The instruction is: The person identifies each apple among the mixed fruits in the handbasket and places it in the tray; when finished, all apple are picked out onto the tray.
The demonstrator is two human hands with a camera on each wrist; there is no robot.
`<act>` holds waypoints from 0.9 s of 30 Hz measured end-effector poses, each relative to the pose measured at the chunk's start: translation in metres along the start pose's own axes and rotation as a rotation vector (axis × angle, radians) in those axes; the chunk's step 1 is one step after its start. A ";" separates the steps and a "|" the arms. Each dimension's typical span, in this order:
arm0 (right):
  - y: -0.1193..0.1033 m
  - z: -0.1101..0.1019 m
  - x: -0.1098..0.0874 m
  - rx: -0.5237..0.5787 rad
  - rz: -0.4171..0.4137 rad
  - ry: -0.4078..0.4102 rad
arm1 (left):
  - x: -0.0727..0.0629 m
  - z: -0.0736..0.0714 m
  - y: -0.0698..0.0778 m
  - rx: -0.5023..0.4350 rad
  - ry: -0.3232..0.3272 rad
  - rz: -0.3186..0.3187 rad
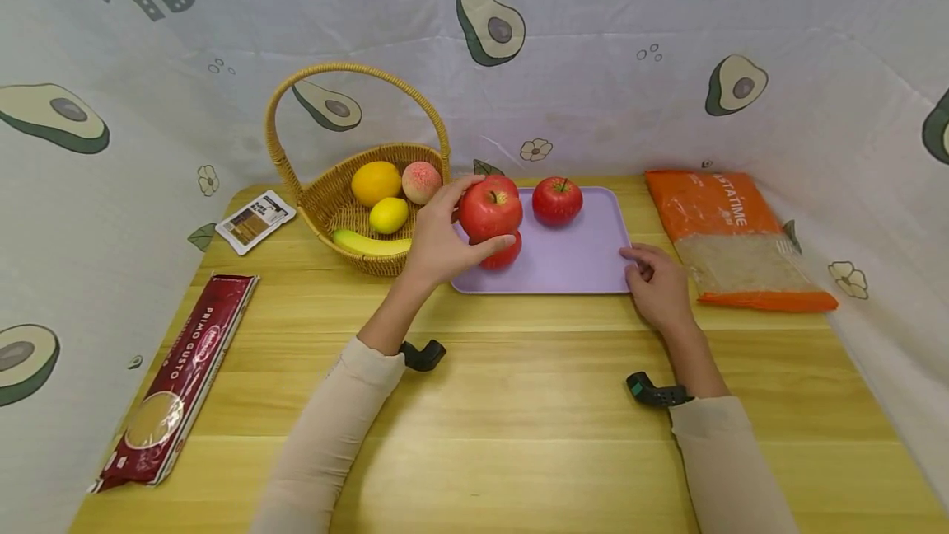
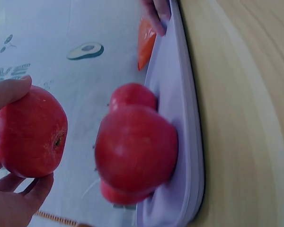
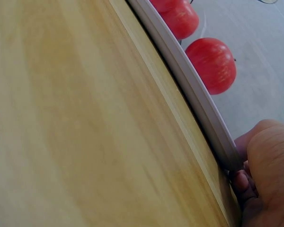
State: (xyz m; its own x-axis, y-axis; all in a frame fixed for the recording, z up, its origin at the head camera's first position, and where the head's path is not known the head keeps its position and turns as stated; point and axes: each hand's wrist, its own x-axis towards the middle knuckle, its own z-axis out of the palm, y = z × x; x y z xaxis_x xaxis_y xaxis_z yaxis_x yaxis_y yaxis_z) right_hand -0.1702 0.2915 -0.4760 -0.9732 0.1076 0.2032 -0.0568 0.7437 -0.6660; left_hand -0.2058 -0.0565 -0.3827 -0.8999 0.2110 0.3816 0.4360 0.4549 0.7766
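My left hand [image 1: 442, 239] holds a red apple [image 1: 489, 211] above the left part of a lilac tray [image 1: 582, 262]. In the left wrist view, the fingers curve around that held apple [image 2: 31, 135], which is apart from the ones on the tray. Three more apples rest there: one at the front [image 1: 502, 254], one at the back right [image 1: 557, 201], and one largely hidden behind the held apple. At the tray's right edge, my right hand [image 1: 658, 287] pinches the rim [image 3: 217, 127] between thumb and fingers.
Left of the tray stands a wicker basket [image 1: 311, 196] with a banana [image 1: 371, 244], a lemon [image 1: 389, 215], a peach [image 1: 422, 182] and an orange-yellow fruit [image 1: 376, 184]. A white pouch [image 1: 255, 221] and red pasta packet [image 1: 181, 377] lie left; an orange bag [image 1: 734, 237] lies right.
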 end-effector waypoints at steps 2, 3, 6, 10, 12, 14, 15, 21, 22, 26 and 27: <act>-0.001 0.000 0.000 0.003 0.001 0.001 | 0.001 0.010 0.004 0.001 -0.013 -0.003; -0.001 0.000 0.000 0.005 0.003 0.002 | 0.002 0.015 0.006 0.005 -0.024 -0.011; -0.002 0.000 0.000 0.007 0.003 0.005 | 0.003 0.029 0.011 0.014 -0.062 -0.029; -0.002 -0.001 -0.001 0.002 0.005 -0.001 | 0.004 0.049 0.017 -0.001 -0.135 -0.024; -0.003 -0.001 -0.001 -0.001 0.009 -0.007 | 0.003 0.058 0.019 0.019 -0.177 -0.018; -0.003 -0.001 -0.001 -0.003 0.016 -0.015 | 0.002 0.067 0.020 0.054 -0.222 -0.018; -0.003 -0.002 -0.001 -0.004 0.020 -0.018 | 0.001 0.072 0.021 0.072 -0.243 -0.021; -0.004 -0.001 -0.001 -0.007 0.034 -0.028 | 0.001 0.095 0.018 0.097 -0.283 -0.061; -0.004 -0.001 -0.001 -0.007 0.034 -0.027 | 0.001 0.098 0.017 0.098 -0.283 -0.071; -0.003 -0.001 0.000 -0.009 0.031 -0.030 | 0.004 0.112 0.013 0.096 -0.289 -0.107; -0.003 -0.001 0.000 -0.009 0.030 -0.030 | 0.003 0.116 0.012 0.093 -0.291 -0.112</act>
State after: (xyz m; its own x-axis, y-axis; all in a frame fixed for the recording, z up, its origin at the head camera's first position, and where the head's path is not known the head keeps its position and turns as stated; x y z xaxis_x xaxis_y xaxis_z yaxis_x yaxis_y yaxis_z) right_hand -0.1695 0.2899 -0.4729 -0.9806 0.1106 0.1618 -0.0255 0.7466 -0.6648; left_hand -0.2048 0.0496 -0.4303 -0.9132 0.3874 0.1262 0.3429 0.5637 0.7514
